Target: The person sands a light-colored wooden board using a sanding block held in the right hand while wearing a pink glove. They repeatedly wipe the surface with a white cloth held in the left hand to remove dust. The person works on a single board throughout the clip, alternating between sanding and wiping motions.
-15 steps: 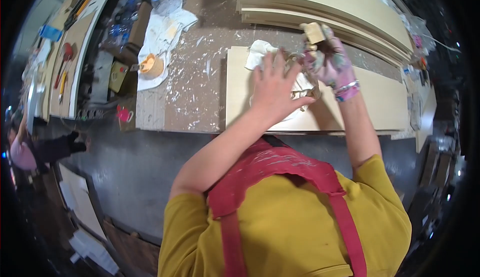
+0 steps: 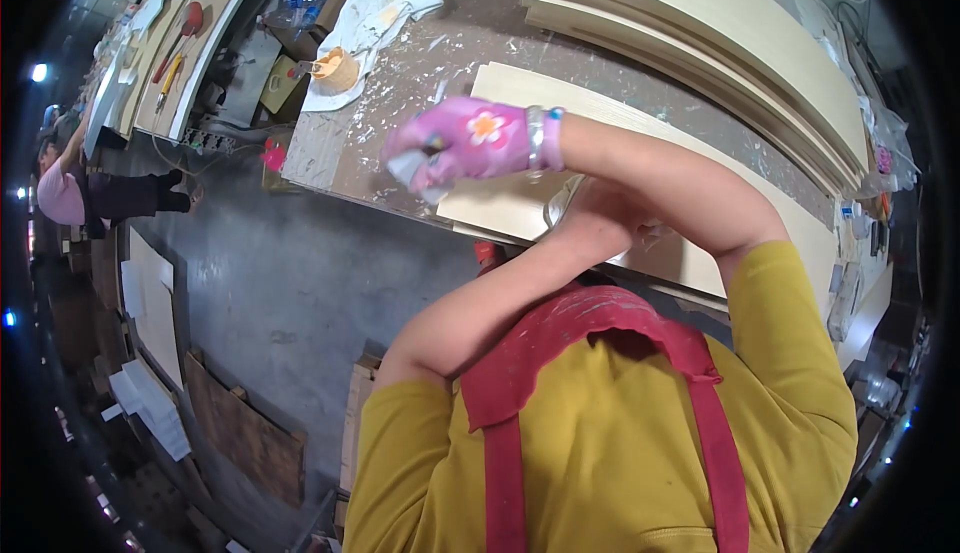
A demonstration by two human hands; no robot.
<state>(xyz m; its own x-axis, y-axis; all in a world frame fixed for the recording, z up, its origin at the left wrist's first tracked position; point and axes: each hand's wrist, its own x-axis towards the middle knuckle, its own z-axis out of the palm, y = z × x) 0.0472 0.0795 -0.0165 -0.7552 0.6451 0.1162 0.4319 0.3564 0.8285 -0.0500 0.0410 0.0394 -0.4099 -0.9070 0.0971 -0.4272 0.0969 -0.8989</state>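
My right hand [image 2: 465, 143], in a pink glove with a flower on its back, reaches across to the left. Its fingers are closed around a small pale grey piece [image 2: 408, 167], smeared by motion, over the near left corner of a pale board [image 2: 500, 215]. The right forearm passes above my bare left hand [image 2: 612, 215], which is over the same board with its fingers mostly hidden. Beside the left wrist a bit of white cloth [image 2: 560, 200] shows; whether that hand grips it is not visible.
Long pale boards [image 2: 690, 48] are stacked along the far side of the paint-spotted table [image 2: 330, 158]. An orange-tan cup [image 2: 336, 71] stands on a white rag [image 2: 385, 13] at the far left. Another person [image 2: 100, 193] is at a bench on the left.
My right hand has swung from the far side of the board to its near left corner, crossing over my left arm. The left hand, previously spread on the cloth, is now mostly covered.
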